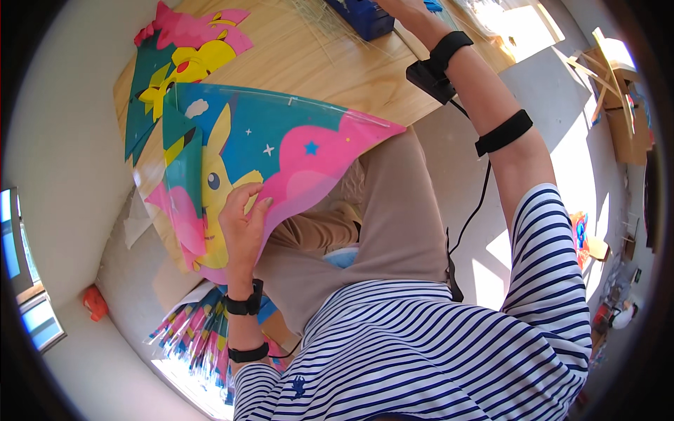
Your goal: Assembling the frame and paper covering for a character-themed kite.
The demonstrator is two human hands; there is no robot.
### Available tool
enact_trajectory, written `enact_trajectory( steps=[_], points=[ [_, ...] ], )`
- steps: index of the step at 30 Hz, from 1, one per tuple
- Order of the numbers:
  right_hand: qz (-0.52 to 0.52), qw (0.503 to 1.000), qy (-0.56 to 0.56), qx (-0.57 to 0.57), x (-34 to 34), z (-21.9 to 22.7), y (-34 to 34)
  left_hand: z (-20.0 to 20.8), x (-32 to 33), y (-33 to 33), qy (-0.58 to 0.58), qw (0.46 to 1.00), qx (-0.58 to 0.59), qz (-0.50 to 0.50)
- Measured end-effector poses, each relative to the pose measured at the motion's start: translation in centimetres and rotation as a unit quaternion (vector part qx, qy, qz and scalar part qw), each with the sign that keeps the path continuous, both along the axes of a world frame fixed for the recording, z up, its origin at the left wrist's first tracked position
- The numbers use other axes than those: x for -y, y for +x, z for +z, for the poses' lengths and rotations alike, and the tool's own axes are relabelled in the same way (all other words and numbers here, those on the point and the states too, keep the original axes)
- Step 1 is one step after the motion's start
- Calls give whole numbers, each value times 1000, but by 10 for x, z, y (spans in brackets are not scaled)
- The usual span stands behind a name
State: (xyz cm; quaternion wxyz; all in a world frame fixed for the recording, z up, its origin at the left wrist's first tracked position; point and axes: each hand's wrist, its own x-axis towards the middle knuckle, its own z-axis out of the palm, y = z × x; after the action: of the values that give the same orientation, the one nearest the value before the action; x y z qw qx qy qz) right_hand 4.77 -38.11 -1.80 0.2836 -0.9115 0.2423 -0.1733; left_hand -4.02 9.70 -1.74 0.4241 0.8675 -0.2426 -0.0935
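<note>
A triangular kite (242, 119), teal and pink with a yellow cartoon figure, lies over the table's near edge and hangs toward my lap. A thin pale strip runs along its upper edge. My left hand (242, 217) is on its lower part, thumb and fingers curled and closed on the kite's sheet. My right hand (408, 8) reaches to the far side of the table beside a dark blue bin (365, 19). The top edge of the view cuts off its fingers, so what they hold is hidden.
More printed kite pieces (193, 52) are piled at the table's (295, 52) left end. Thin clear rods lie near the bin. Several bundled, wrapped kites (200, 330) sit at lower left. A black cable (477, 210) hangs from my right arm's strap. Cardboard boxes (625, 130) stand at right.
</note>
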Motion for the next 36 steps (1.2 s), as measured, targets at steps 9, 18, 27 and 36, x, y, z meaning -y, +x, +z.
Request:
enact_trajectory(
  steps=[9, 18, 27, 36],
  points=[
    [-101, 991, 92, -6, -11, 15, -4, -1, -4, -29, 10, 997, -70, 38],
    [7, 988, 128, -87, -98, -30, -149, -3, 0, -43, 18, 998, -57, 20],
    [-4, 989, 118, -85, -115, -42, -172, 6, 17, -50, 31, 997, -64, -4],
    [25, 998, 23, -52, -123, -54, -177, 4, 21, -55, 25, 995, -92, -3]
  ],
)
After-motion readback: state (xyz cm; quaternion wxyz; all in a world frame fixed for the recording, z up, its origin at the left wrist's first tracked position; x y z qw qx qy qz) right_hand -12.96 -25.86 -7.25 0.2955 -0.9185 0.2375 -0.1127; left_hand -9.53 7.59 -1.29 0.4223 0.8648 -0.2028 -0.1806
